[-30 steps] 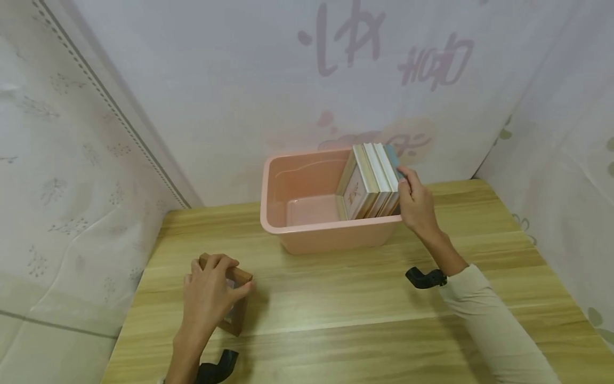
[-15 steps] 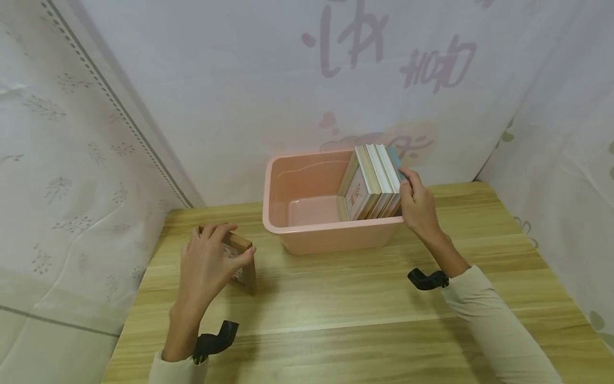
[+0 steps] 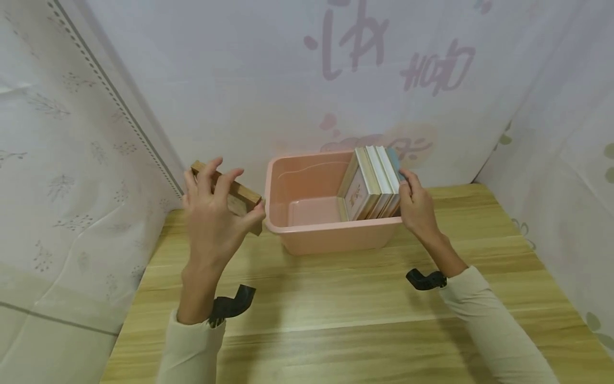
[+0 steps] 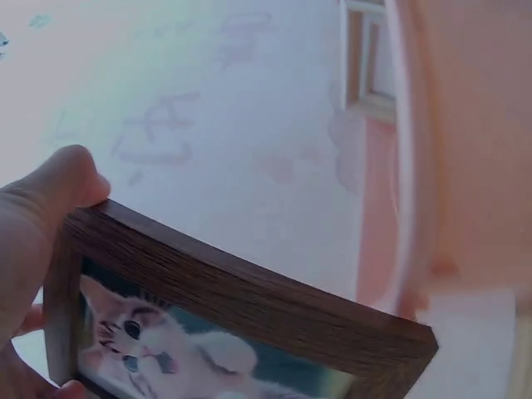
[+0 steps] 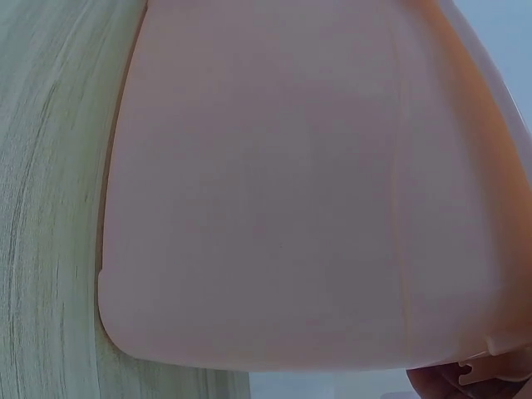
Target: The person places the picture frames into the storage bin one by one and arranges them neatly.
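Observation:
My left hand point(image 3: 211, 221) pinches a brown wooden picture frame point(image 3: 245, 193) between thumb and fingers, raised and tilted just left of a pink plastic bin point(image 3: 331, 238). In the left wrist view a cat photo point(image 4: 166, 345) shows inside the dark brown picture frame. My right hand point(image 3: 419, 208) grips the bin's right rim, close against a blue frame point(image 3: 393, 159). Several light picture frames point(image 3: 371, 181) stand on edge at the bin's right end, leaning together. What my right fingertips press on is partly hidden.
A wood-grain table point(image 3: 326, 298) carries the bin, which stands near its back edge. A printed white curtain point(image 3: 230, 80) hangs behind, with more cloth on both sides. The bin's left part shows its pink floor point(image 3: 314, 209). Black wrist mounts point(image 3: 235, 304) stick out from both arms.
My left hand has lifted the picture frame off the table and carried it up and away from me, to beside the bin's left rim. My right hand has stayed at the bin's right end.

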The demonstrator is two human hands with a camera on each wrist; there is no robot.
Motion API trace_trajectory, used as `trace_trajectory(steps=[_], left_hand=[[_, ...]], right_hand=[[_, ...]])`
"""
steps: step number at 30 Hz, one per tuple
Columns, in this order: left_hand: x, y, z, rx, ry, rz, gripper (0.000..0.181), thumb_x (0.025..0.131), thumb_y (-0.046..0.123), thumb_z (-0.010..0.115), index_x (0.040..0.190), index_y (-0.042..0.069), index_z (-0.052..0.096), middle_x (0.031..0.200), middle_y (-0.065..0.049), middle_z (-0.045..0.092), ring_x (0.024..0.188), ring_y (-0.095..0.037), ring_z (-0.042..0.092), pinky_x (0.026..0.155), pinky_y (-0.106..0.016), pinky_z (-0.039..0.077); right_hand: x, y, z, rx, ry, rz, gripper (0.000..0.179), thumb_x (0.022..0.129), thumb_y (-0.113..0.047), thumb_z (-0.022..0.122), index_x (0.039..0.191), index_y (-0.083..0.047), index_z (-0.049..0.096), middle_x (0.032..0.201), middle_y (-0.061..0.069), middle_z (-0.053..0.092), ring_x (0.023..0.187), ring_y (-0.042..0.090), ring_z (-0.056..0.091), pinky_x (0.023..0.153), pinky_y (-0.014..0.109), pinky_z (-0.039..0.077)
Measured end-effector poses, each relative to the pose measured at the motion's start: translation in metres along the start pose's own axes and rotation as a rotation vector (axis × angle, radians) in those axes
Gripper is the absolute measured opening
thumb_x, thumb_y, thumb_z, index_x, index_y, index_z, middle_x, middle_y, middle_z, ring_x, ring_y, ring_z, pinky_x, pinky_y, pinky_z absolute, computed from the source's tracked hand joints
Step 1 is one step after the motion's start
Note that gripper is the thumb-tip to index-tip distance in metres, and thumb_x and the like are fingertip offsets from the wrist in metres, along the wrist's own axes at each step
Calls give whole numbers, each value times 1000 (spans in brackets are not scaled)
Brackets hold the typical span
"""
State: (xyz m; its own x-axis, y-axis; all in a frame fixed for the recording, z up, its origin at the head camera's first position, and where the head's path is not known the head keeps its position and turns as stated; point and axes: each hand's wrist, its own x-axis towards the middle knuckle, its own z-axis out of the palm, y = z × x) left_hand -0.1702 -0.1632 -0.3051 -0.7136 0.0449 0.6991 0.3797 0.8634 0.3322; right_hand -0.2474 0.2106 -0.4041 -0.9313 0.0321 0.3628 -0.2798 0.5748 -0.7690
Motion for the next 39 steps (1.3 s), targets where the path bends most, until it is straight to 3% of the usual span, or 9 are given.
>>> trace_trajectory(steps=[3,9,16,22,30,39], left_hand=[[13,9,5,1,4,45,60,72,32,82,123,6,63,145,-18,45,132,-51,33,93,-68,35],[33,21,8,9,-11,128,62,72,36,78,124,7,61,144,-18,45,115,-43,39,82,-59,38],[50,25,21,-69,-105,214,63,74,36,80,128,10,60,145,-16,44,133,-50,33,84,-58,37],[61,27,37,-101,-155,272,62,73,36,78,128,12,61,145,-14,45,129,-43,37,84,-55,38],[83,26,59,-114,-320,350,67,77,42,75,135,15,56,147,-12,44,135,-43,36,92,-58,41],[102,17,93,-216,-506,318,69,80,45,75,140,18,54,147,-6,45,138,-30,35,104,-60,34]], right_hand=[[1,2,0,-5,-7,-1,51,106,-32,24,148,-9,44,50,1,33,35,5,21,32,26,22],[0,5,1,-14,-9,19,51,106,-31,24,148,-8,44,50,2,34,35,6,22,32,26,22],[1,5,0,-26,5,15,50,106,-29,25,147,-7,44,50,1,34,36,6,22,33,26,21],[1,6,0,-28,11,11,50,106,-29,26,146,-6,45,50,1,34,36,5,21,32,25,21],[3,5,-1,-18,13,1,50,106,-28,25,146,-5,44,49,1,33,35,5,21,32,24,20],[2,5,-3,-25,11,-10,50,105,-26,25,146,-3,44,49,0,33,36,5,21,32,24,20]])
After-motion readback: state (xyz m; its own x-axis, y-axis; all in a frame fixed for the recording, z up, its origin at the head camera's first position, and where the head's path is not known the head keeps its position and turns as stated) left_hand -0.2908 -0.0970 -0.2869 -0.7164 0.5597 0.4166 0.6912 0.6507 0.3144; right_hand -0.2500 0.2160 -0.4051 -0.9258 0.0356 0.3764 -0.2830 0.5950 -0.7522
